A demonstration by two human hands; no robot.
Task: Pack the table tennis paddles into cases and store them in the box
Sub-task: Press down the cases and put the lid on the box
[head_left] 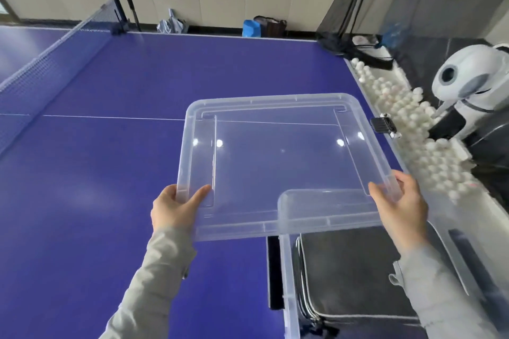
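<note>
Now gripping clear lid (275,157) w/ left hand (176,209) & right hand (400,201), held offset far-left above box (286,283) w/ black case (352,270) inside; could seat crooked unless shifted near-right.

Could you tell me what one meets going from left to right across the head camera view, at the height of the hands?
Blue table → left hand → clear lid → right hand → white balls.

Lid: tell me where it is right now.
Head view, centre: the lid is held by both hands, left and right, above the table, overlapping the box.
</note>
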